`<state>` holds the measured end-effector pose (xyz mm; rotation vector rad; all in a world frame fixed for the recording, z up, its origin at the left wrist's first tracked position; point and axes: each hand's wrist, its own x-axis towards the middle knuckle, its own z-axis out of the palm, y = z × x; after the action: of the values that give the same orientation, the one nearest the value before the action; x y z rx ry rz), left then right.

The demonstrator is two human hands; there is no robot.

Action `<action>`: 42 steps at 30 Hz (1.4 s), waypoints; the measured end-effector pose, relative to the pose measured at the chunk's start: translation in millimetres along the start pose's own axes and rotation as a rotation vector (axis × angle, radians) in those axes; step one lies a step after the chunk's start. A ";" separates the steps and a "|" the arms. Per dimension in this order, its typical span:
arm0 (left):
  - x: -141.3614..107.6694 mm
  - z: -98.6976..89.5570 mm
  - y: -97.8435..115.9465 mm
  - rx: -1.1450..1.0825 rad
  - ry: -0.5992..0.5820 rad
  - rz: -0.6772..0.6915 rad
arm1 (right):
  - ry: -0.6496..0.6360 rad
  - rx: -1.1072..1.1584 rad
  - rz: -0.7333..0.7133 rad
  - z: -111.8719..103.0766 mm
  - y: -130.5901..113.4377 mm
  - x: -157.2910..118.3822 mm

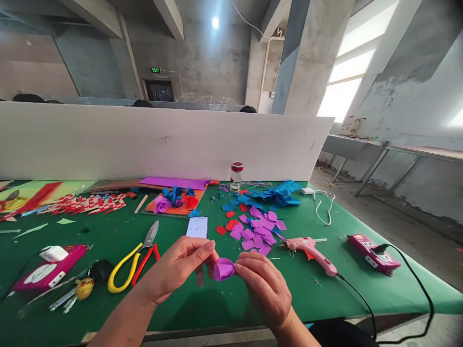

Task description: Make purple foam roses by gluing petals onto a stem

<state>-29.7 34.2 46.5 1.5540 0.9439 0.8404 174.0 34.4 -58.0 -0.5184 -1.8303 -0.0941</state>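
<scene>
A small curled purple paper petal is held between my hands, above the green table's front edge. My right hand pinches its right end with thumb and fingertips. My left hand is closed against its left side, thumb and forefinger at the rim. Just beyond lie a pile of cut purple paper pieces, some red pieces and blue crumpled paper. Behind my left hand a phone displays a timer. Finished-looking paper roses sit on an orange sheet.
A pink glue gun lies at the right, its cord running to a magenta power strip. Yellow-and-red-handled scissors and another power strip lie left. A glass jar stands before the white partition.
</scene>
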 end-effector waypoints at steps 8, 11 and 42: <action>-4.5 -0.2 11.8 0.102 0.016 -0.056 | -0.099 0.017 -0.020 -1.2 -0.9 -5.5; -0.7 -2.3 7.9 0.097 0.091 -0.038 | -0.033 0.066 0.043 1.7 -3.0 -0.9; 26.2 45.6 -49.6 -0.426 0.114 -0.178 | 0.307 0.984 1.245 10.5 20.2 21.7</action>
<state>15.4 43.6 -9.2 1.0509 0.8995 0.9382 167.6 62.5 -45.3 -0.7523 -0.8145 1.3963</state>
